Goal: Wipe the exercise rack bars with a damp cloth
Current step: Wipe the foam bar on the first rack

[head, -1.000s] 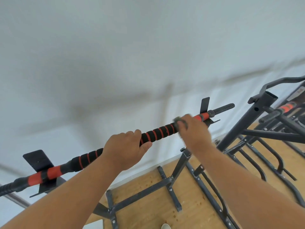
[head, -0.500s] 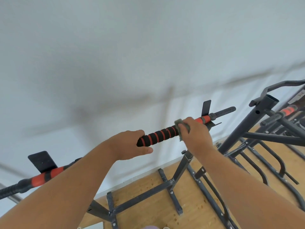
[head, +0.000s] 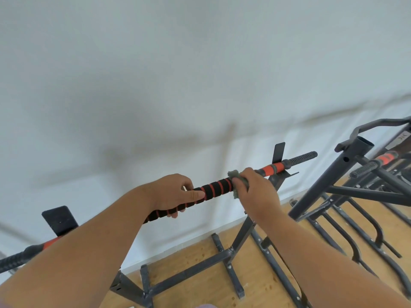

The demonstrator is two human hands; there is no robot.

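Here, nearest the camera, two bare forearms reach up and forward from the bottom corners toward the padded bar (head: 213, 190) of a pull-up style exercise rack, the bar running slantwise from low on the left to higher on the right. The left hand (head: 172, 193) curls around the black foam with red rings, thumb lying along the near side and fingers wrapped behind, so its grip is closed on the bar itself; this looks like a steadying hold, keeping the bar from turning or swaying while the other hand rubs. Just to its right, with a short stretch of foam bare between them, the right hand (head: 255, 190) has its grip closed over a small grey-green cloth (head: 236, 177), which is bunched around the bar and pressed against it where the foam ends. Holding the cloth wrapped rather than flat probably lets it clean all round the bar in one pass. Beyond that hand sit an orange collar (head: 272, 168), a flat black bracket (head: 279, 153) and the ribbed bar end (head: 303, 157). Below, the rack's dark steel base (head: 193, 272) stands on a wooden floor (head: 200, 294), a second rack (head: 347, 174) stands well apart at the right, and a pale wall (head: 200, 74) lies behind everything.
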